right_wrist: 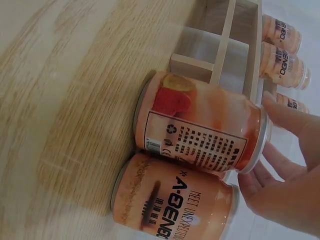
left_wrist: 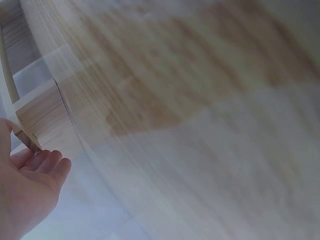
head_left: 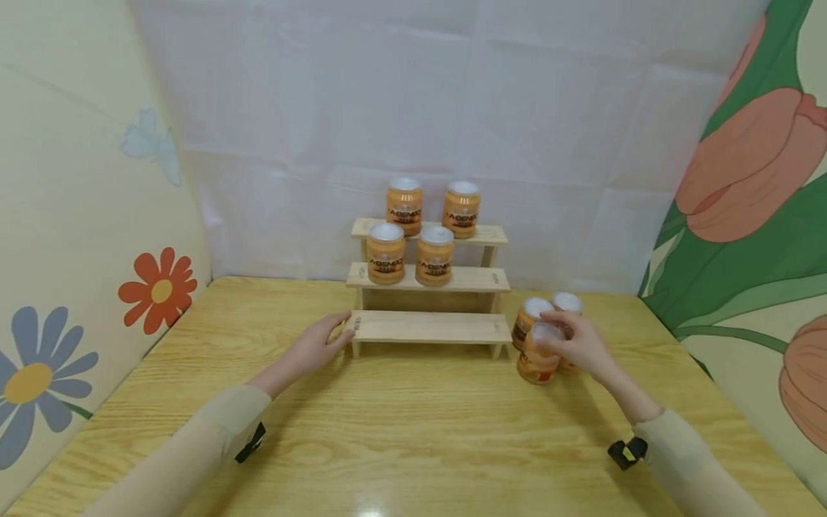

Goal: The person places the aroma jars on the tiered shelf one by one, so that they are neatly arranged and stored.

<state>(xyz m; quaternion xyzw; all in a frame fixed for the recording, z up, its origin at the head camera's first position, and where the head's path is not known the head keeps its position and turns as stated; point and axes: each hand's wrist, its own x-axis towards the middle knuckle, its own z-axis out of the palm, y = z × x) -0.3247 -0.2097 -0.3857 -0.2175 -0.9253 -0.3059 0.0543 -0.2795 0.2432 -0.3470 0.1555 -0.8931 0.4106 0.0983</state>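
Note:
A three-tier wooden display rack (head_left: 429,327) stands at the table's centre. My left hand (head_left: 318,345) is at the left end of its lowest board, pinching the board's edge between thumb and fingers in the left wrist view. To the right of the rack, my right hand (head_left: 581,343) grips the rim of an orange can (head_left: 538,362) from above. In the right wrist view this can (right_wrist: 195,125) stands against another orange can (right_wrist: 172,197). More orange cans (head_left: 531,316) stand close behind, partly hidden by the hand.
Two orange cans (head_left: 404,208) stand on the top tier. Two more cans (head_left: 385,255) are on the middle tier, towards its left. A white cloth (head_left: 413,93) hangs behind the wood-grain table (head_left: 413,431), and flower-patterned panels (head_left: 71,215) flank both sides.

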